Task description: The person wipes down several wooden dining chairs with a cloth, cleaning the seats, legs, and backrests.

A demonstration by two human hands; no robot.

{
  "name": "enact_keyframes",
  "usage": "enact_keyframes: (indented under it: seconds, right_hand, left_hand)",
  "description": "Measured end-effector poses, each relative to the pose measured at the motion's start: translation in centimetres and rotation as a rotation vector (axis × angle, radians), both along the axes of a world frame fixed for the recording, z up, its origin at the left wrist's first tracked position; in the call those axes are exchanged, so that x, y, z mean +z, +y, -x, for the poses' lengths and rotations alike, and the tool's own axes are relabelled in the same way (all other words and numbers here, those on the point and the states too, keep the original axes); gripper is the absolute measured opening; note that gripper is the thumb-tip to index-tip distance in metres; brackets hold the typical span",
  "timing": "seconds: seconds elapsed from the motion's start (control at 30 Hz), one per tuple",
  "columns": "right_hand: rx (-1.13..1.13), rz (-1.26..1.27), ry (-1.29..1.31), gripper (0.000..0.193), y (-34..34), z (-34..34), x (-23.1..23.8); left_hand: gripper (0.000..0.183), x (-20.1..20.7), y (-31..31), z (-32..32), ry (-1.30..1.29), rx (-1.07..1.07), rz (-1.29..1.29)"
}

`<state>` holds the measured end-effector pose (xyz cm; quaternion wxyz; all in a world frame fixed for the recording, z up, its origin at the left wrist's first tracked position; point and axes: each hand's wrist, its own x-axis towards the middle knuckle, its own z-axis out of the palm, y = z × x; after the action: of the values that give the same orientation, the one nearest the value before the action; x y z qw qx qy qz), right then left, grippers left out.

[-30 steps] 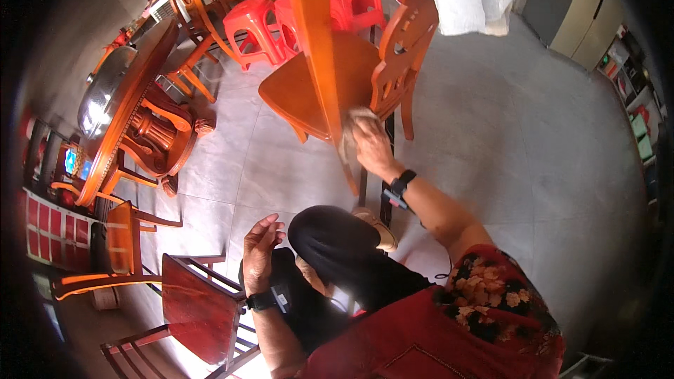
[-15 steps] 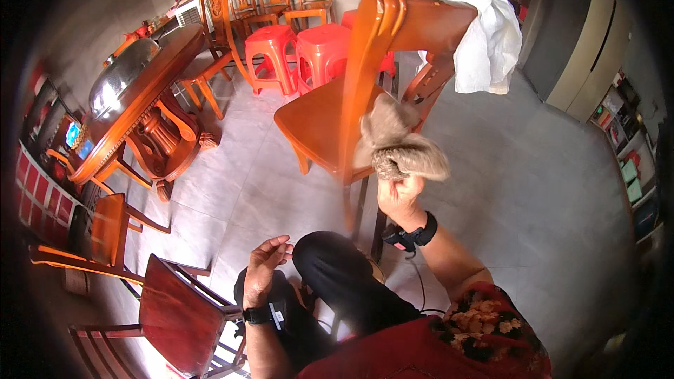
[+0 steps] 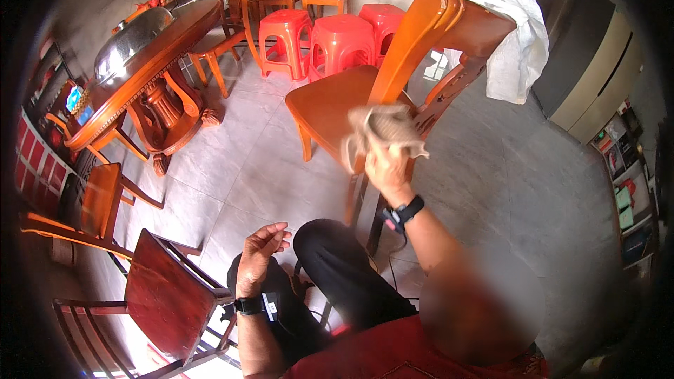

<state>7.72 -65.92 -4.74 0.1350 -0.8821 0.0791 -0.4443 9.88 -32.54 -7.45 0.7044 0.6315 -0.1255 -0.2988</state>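
My right hand (image 3: 387, 174) grips a beige-grey cloth (image 3: 382, 126), bunched up and partly blurred. The cloth lies against the back post of an orange-brown wooden chair (image 3: 415, 45), low down near the seat, and covers part of that post. Over the chair's top rail hangs a white cloth or sheet (image 3: 518, 52). My left hand (image 3: 260, 256) hovers above my left thigh, fingers loosely bent and apart, holding nothing.
Left of me stand a dark red-brown chair (image 3: 165, 295) and an orange-brown wooden chair (image 3: 98, 203). Farther off are a round wooden table (image 3: 158, 49) with a shiny dome cover (image 3: 130, 42), red plastic stools (image 3: 342, 38) and carved chairs. Shelves (image 3: 635, 203) line the right side.
My right hand and the cloth have shifted slightly left, and the cloth now spreads more over the chair post. The view has shifted a little; my left hand keeps its pose.
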Motion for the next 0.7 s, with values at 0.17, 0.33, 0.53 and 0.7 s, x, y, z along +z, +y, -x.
enact_keyframes:
  seconds: [0.17, 0.33, 0.53, 0.7]
  right_hand:
    - [0.128, -0.137, 0.408, 0.044, -1.7, 3.4, -13.3]
    - [0.344, -0.66, -0.102, 0.046, -0.8, 4.3, -12.6]
    - [0.029, -0.146, -0.357, 0.068, -1.3, 5.9, -1.6]
    - [0.067, -0.353, -0.637, 0.056, -4.8, 2.9, 8.8]
  left_hand:
    - [0.029, -0.1, -0.6, -0.3, 0.009, -0.029, -0.013]
    - [0.029, -0.1, -0.7, 0.0, -0.015, -0.032, -0.005]
    - [0.028, -0.2, -0.6, 0.0, -0.011, -0.011, -0.027]
    - [0.028, -0.2, -0.2, 0.0, -0.025, 0.001, -0.061]
